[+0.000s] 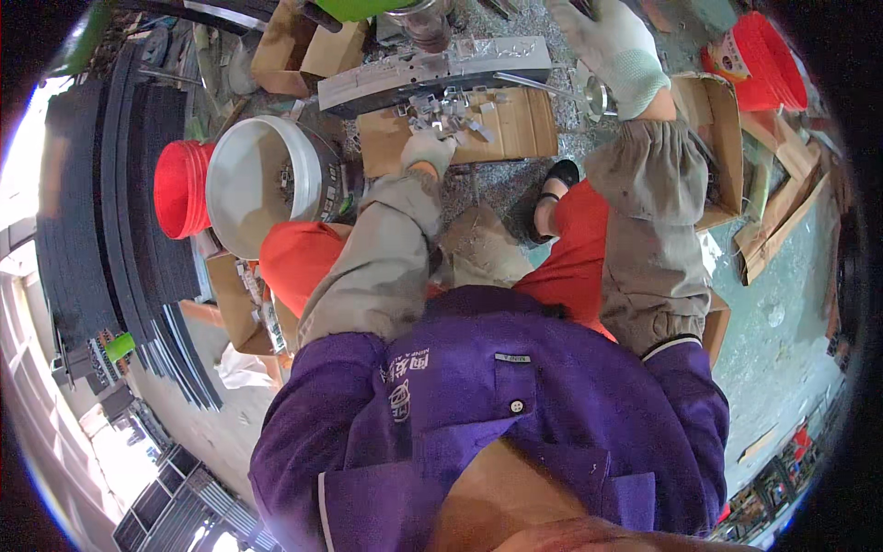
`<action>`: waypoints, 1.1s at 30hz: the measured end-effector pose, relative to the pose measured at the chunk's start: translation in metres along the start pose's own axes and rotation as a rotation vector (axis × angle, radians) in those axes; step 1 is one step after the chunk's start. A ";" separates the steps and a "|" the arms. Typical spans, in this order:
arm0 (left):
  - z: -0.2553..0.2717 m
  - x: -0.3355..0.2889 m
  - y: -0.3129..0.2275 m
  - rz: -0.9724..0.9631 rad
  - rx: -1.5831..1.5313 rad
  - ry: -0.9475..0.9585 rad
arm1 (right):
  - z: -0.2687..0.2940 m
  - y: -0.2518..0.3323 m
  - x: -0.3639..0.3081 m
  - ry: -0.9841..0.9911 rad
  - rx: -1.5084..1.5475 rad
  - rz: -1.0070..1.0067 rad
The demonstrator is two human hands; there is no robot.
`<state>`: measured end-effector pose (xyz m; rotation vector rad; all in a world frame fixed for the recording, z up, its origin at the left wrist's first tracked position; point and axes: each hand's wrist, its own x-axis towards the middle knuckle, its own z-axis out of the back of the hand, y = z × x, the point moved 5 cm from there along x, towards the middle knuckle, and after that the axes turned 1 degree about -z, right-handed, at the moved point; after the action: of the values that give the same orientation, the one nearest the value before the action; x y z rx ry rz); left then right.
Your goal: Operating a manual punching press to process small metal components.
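My left hand (428, 151), in a pale work glove, is at the near edge of a heap of small silvery metal pieces (451, 112). Its fingers are curled in among them, and whatever they pinch is too small to make out. Under the heap lies a flat cardboard sheet (524, 124). My right hand (621, 60), also gloved, reaches up to the top edge of the view. Its fingers bend around something dark there, partly cut off by the frame. Behind the heap runs a thick grey metal bar (441, 69) strewn with shiny shavings.
Left of my knees stand a big whitish bucket (308, 170) and a red bucket (179, 189); another red bucket (759, 64) is far right. Open cardboard boxes (722, 138) flank me. A metal rod (543, 87) slants beside the bar. Long dark profiles (115, 202) are stacked at left.
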<state>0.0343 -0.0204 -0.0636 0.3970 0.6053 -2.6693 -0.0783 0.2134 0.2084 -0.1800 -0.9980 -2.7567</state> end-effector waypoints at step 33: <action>0.063 0.040 -0.064 0.000 -0.546 -0.456 | -0.012 -0.030 0.007 0.125 0.006 -0.023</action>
<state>-0.0391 -0.0077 -0.0001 -0.3506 1.1188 -2.3360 -0.0929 0.2276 0.1822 0.0053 -0.9818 -2.7457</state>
